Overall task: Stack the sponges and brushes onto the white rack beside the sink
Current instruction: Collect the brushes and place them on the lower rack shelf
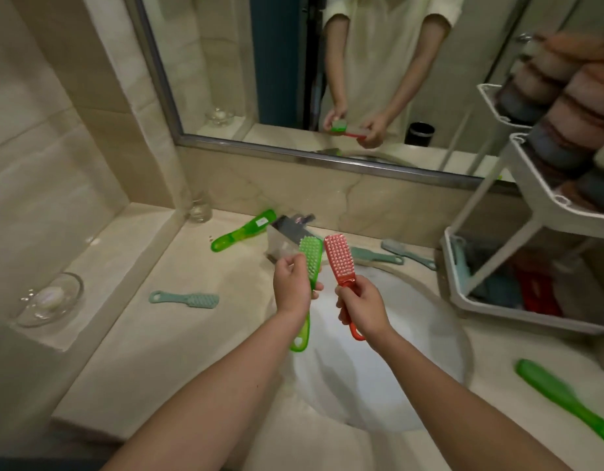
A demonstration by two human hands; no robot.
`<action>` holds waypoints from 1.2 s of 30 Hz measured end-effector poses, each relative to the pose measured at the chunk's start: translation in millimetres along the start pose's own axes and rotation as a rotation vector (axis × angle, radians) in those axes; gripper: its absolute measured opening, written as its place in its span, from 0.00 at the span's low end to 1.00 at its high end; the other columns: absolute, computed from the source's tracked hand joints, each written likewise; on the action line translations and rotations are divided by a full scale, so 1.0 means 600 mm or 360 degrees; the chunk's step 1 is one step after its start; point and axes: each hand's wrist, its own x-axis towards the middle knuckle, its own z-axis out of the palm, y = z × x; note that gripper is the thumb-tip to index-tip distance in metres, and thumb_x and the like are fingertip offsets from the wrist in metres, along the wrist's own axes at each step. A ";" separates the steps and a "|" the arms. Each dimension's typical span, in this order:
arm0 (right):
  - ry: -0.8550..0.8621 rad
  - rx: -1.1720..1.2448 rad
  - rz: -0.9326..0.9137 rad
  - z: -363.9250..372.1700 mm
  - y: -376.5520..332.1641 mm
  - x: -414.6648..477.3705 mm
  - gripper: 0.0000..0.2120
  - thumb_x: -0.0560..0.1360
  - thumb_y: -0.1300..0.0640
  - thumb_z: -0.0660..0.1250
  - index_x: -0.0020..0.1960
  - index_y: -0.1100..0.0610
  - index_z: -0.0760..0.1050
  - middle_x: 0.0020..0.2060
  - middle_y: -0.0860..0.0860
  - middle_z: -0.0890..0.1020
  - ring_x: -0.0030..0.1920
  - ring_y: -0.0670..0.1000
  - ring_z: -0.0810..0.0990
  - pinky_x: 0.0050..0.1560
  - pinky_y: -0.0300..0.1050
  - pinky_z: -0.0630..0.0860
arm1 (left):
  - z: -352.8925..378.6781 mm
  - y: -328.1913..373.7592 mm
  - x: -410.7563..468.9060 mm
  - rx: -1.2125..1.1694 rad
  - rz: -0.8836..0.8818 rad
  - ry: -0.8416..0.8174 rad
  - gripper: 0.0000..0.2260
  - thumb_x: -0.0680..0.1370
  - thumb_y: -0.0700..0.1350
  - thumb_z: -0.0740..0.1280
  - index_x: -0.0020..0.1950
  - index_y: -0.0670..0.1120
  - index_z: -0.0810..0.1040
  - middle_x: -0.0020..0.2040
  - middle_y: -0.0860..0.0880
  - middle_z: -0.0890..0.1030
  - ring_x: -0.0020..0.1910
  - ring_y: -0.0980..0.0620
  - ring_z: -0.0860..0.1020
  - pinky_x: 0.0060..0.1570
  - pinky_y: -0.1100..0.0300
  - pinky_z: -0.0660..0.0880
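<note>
My left hand (291, 286) grips a green brush (310, 254) by its handle, bristles up, over the sink (429, 321). Beside it my right hand (361, 309) holds a red brush (339, 258) the same way; the two brush heads nearly touch. The white rack (491, 302) stands to the right of the sink, its shelves holding rolled sponges or cloths and, on the bottom tier, red and teal items. Loose on the counter lie a teal brush (186, 299), a green brush (241, 231) behind the tap, two teal brushes (392, 255) behind the sink, and a green brush (562, 397) at the right.
The chrome tap (292, 229) rises just behind my hands. A glass soap dish (49, 300) sits on the left ledge and a clear glass (198, 207) stands in the back corner. A mirror (328, 79) spans the wall above the counter.
</note>
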 end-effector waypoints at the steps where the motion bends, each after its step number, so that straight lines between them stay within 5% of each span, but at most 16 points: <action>1: 0.0025 0.0007 -0.0005 -0.022 0.004 -0.007 0.03 0.77 0.64 0.62 0.50 0.63 0.72 0.35 0.59 0.76 0.30 0.55 0.74 0.28 0.45 0.72 | 0.018 -0.004 -0.012 0.0010 -0.0006 -0.0044 0.09 0.79 0.47 0.58 0.52 0.43 0.71 0.42 0.42 0.80 0.23 0.52 0.76 0.20 0.63 0.68; 22: 0.0514 0.0169 0.0022 -0.472 0.118 -0.098 0.07 0.75 0.66 0.61 0.43 0.57 0.74 0.30 0.55 0.75 0.21 0.51 0.70 0.23 0.40 0.66 | 0.401 -0.093 -0.266 0.0117 -0.0056 -0.0636 0.06 0.80 0.47 0.60 0.52 0.46 0.72 0.44 0.41 0.81 0.25 0.50 0.78 0.22 0.61 0.70; 25: 0.0543 0.0174 0.0008 -0.515 0.121 -0.094 0.07 0.75 0.68 0.61 0.49 0.58 0.74 0.33 0.56 0.77 0.21 0.51 0.71 0.22 0.40 0.66 | 0.444 -0.095 -0.278 0.0120 -0.0117 -0.0716 0.06 0.81 0.47 0.60 0.51 0.45 0.72 0.45 0.41 0.80 0.26 0.49 0.79 0.22 0.61 0.70; 30: 0.0730 0.0084 -0.0018 -0.576 0.109 -0.069 0.23 0.75 0.66 0.63 0.63 0.47 0.61 0.42 0.49 0.78 0.29 0.50 0.75 0.23 0.40 0.71 | 0.507 -0.086 -0.277 0.0200 -0.0230 -0.0807 0.10 0.81 0.48 0.60 0.59 0.43 0.71 0.50 0.41 0.81 0.30 0.50 0.81 0.26 0.59 0.75; 36: 0.0869 -0.0381 0.0022 -0.643 0.094 0.004 0.16 0.73 0.64 0.66 0.59 0.60 0.68 0.54 0.61 0.78 0.51 0.60 0.79 0.51 0.52 0.78 | 0.567 -0.072 -0.261 0.0201 -0.0351 -0.0884 0.08 0.82 0.45 0.58 0.60 0.45 0.68 0.52 0.40 0.79 0.36 0.49 0.81 0.28 0.61 0.77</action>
